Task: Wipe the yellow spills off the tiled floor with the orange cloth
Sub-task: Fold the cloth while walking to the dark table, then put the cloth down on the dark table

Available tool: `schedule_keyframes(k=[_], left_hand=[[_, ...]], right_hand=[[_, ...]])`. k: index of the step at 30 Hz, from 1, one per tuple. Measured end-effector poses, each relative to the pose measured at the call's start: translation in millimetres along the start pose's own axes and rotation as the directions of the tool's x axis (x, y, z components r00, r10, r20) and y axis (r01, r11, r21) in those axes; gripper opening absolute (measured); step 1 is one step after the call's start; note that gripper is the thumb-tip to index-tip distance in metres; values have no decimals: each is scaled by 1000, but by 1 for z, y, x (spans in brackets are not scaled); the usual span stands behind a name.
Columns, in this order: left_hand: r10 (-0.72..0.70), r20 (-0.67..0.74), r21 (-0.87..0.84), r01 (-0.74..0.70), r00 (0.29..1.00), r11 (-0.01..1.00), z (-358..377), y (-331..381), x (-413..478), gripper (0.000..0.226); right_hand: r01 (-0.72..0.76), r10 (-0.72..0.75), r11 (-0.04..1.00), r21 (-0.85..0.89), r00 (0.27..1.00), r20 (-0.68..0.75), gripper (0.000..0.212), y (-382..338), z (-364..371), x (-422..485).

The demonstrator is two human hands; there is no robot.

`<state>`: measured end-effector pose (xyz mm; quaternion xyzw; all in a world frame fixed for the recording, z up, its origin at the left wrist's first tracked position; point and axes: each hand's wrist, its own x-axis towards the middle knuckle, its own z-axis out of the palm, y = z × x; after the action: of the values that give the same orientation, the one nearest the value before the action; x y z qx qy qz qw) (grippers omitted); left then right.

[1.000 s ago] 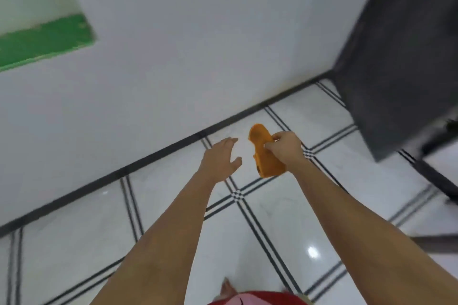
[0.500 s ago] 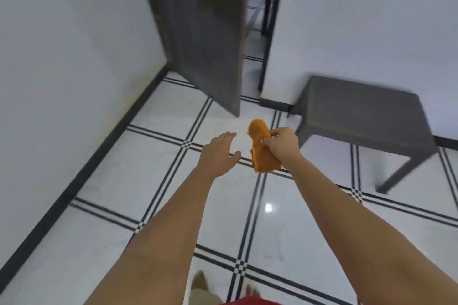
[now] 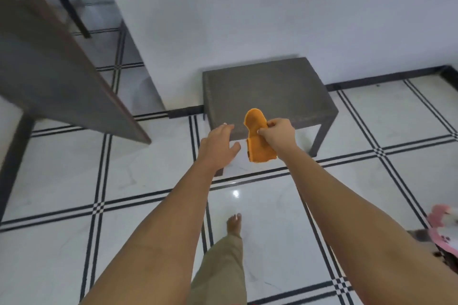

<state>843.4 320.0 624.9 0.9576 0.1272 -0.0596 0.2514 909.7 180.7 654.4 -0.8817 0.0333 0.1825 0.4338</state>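
Note:
My right hand (image 3: 277, 134) grips the folded orange cloth (image 3: 258, 141) in mid-air, in front of me at about waist height. The cloth hangs down from the fingers, with a rounded end sticking up above them. My left hand (image 3: 218, 147) hovers just left of the cloth, fingers spread, holding nothing and not touching it. Below is the white tiled floor (image 3: 153, 173) with black double lines. No yellow spill shows on the tiles in this view.
A low grey table (image 3: 267, 91) stands against the white wall straight ahead. A dark open door (image 3: 57, 77) leans in from the left, with a doorway behind it. A pink object (image 3: 446, 228) lies at the right edge. My bare foot (image 3: 234, 225) steps forward.
My view has swung to the right: the door has slid to the left and the grey table now sits straight ahead. Both hands keep the same pose with the cloth.

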Motion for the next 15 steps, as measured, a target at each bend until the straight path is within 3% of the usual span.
schedule_keyframes(k=[8, 15], left_hand=[[-17, 73, 79, 12, 997, 997, 55, 4, 196, 57], [-96, 145, 140, 75, 985, 987, 134, -16, 312, 56]], right_hand=[[-208, 213, 970, 128, 977, -26, 32, 9, 5, 189], [-334, 327, 924, 185, 942, 68, 36, 60, 38, 328]])
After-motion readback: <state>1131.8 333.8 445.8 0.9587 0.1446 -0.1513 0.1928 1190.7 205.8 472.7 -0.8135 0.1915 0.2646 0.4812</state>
